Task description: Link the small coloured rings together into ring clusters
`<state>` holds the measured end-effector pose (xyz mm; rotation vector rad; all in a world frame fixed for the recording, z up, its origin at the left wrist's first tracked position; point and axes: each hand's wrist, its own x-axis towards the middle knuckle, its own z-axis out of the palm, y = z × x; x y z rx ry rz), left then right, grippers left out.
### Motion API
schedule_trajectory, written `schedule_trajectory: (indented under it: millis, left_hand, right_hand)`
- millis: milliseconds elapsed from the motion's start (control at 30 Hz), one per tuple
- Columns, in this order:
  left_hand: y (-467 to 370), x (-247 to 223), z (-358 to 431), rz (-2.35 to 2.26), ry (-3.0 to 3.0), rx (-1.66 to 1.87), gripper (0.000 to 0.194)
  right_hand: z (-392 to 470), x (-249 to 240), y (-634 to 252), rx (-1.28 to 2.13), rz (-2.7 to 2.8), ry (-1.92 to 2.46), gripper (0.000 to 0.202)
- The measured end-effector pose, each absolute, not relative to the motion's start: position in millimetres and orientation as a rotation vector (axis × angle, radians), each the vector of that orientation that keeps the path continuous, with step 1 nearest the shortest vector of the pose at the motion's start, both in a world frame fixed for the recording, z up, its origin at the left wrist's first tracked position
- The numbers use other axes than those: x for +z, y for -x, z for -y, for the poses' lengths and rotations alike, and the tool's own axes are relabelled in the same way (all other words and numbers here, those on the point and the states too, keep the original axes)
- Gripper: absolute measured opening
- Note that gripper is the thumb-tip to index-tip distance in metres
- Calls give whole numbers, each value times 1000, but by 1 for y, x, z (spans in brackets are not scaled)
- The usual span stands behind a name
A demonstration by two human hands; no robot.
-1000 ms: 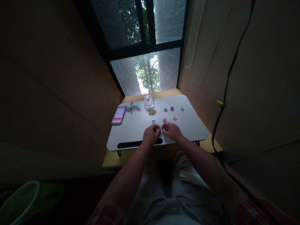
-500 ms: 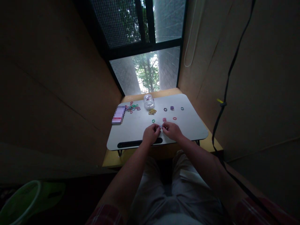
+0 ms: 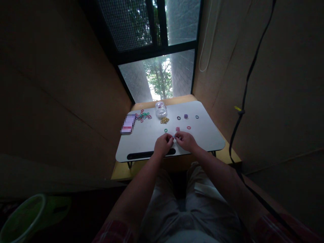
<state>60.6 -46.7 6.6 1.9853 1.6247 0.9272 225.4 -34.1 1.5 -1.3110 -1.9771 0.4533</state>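
Observation:
My left hand (image 3: 164, 144) and my right hand (image 3: 186, 141) meet over the front middle of the white lap table (image 3: 138, 143). Their fingertips are closed in a pinch around a tiny pale bluish thing, too small to name and mostly covered by the fingers. Just beyond the fingertips lie a green ring (image 3: 165, 130), a pink ring-like bundle (image 3: 178, 129) and a red ring (image 3: 188, 128). Farther back are a dark ring (image 3: 178, 118), a purple bundle (image 3: 186, 116) and a teal ring (image 3: 197, 117). Yellow rings (image 3: 164, 120) sit heaped in the middle.
A clear plastic jar (image 3: 161, 110) stands at the back, near the window (image 3: 157, 77). Mixed coloured rings (image 3: 143, 116) are piled at the back left beside a blurred-out phone-like slab (image 3: 128, 124). A black slot strip (image 3: 140, 155) runs along the front edge. A black cord (image 3: 249, 74) hangs at right.
Both hands keep almost the same place, with only a slight shift of the fingertips around the tiny thing. The rings and the jar have not moved.

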Motion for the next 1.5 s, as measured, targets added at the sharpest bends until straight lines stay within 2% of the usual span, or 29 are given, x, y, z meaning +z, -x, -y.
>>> schedule_trajectory:
  millis: [1500]
  left_hand:
    - [-60,10,49,-1644,-2048,871,18]
  right_hand:
    - [35,2,-223,453,1954,1385,14]
